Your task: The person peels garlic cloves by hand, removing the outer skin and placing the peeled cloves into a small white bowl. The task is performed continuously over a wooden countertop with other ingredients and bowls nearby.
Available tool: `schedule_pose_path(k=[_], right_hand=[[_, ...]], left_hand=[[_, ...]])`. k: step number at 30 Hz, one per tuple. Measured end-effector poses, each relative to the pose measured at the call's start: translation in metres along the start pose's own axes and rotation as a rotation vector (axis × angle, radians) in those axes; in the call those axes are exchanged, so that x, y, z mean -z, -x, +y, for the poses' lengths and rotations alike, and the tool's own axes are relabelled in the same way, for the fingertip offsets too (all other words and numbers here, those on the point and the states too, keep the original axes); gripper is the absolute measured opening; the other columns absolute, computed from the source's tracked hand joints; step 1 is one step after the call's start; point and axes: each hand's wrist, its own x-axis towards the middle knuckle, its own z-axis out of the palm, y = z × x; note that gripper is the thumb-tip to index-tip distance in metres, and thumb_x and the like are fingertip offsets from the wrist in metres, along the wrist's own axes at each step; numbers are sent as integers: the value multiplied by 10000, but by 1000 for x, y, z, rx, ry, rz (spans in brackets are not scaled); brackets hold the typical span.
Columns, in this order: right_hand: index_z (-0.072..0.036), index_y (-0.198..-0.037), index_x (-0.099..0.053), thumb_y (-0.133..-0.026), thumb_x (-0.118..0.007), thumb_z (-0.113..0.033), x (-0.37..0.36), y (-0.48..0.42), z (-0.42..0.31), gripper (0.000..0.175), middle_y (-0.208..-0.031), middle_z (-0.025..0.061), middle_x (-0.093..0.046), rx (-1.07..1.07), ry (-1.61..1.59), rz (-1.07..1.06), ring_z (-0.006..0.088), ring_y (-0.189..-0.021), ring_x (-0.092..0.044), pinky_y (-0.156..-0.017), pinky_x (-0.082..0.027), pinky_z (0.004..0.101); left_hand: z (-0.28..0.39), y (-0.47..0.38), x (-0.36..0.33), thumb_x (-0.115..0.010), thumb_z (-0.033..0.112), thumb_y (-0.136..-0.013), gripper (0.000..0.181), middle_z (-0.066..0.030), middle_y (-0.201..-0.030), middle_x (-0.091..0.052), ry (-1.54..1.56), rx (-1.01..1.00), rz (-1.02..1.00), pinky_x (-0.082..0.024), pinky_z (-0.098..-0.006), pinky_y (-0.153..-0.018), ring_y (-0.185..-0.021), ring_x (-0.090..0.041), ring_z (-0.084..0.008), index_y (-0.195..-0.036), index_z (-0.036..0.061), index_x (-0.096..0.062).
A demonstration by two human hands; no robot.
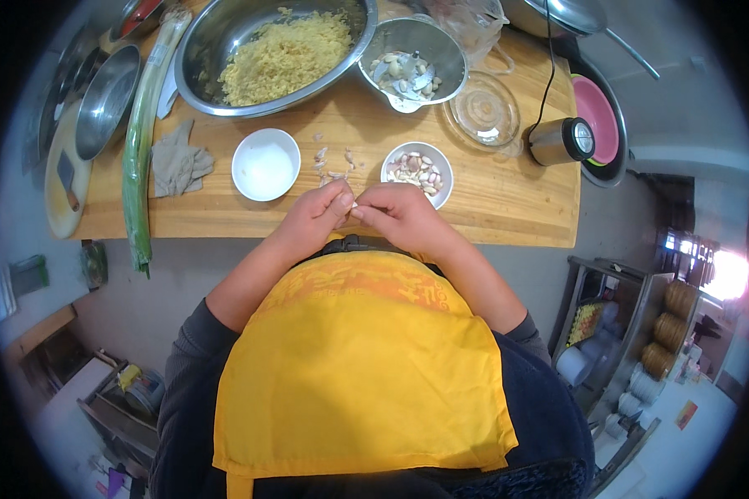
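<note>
My left hand (pixel 322 211) and my right hand (pixel 398 212) meet at the table's front edge. Their fingertips pinch a small pale garlic clove (pixel 354 204), mostly hidden by the fingers. Just beyond my right hand, a white bowl (pixel 447 163) holds unpeeled garlic cloves (pixel 414 169). Scraps of garlic skin (pixel 332 176) lie on the wood beyond my left hand. Left of them stands a white bowl (pixel 266 164) with nothing plainly visible inside. Farther back, a metal chopper bowl (pixel 447 53) contains peeled garlic cloves (pixel 390 68) around its blade.
A large steel basin (pixel 193 78) of minced yellow food (pixel 284 59) occupies the back. On the left lie a grey cloth (pixel 180 163), a long leek (pixel 142 143) and a cutting board (pixel 62 199) with a cleaver (pixel 66 174). Rightward are a clear lid (pixel 484 112) and a corded chopper motor (pixel 552 142).
</note>
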Motion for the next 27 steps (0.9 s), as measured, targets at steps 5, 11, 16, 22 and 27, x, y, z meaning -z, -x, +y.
schedule_pose_path(k=[5, 11, 16, 22, 27], right_hand=[[-34, -785, -633, -822, -675, -93, -1, -5, -2, 81, -734, 139, -597, 270, 339, 125, 340, -709, -579, -614, -456, 400], [-37, -859, -668, -881, -668, -154, -5, -5, 1, 118, -733, 91, -628, -62, -174, 38, 223, -669, -589, -610, -462, 320], [-7, -904, -664, -937, -635, -184, -1, -6, 11, 183, -739, 41, -623, -437, -1069, -218, 121, -679, -568, -622, -452, 239], [-4, -923, -647, -962, -593, -188, -3, -7, 7, 196, -760, 53, -622, -388, -1142, -201, 137, -671, -564, -622, -452, 248], [-10, -937, -636, -968, -580, -190, -2, -5, -2, 191, -784, 48, -620, -373, -1059, -124, 130, -688, -566, -644, -457, 255]], left_hand=[[1, -2, 2, -449, 294, -1032, 302, 2, -692, -438, 122, 117, -25, -372, -268, -611, -648, -404, -110, -867, 45, -499], [6, 0, 2, -451, 251, -1024, 256, -83, -715, -483, -141, -138, 58, -411, -319, -652, -671, -480, -207, -893, 38, -500], [6, 2, 2, -456, 237, -1019, 234, -103, -776, -519, -233, -333, 43, -433, -333, -679, -710, -513, -249, -901, 42, -508], [-3, 4, 2, -439, 273, -1037, 249, -12, -792, -512, 199, -182, 29, -392, -250, -644, -700, -464, -106, -947, 55, -517], [-7, 5, 3, -421, 301, -1044, 259, 0, -844, -514, 412, -123, -8, -361, -207, -643, -715, -427, -65, -1028, 57, -506]])
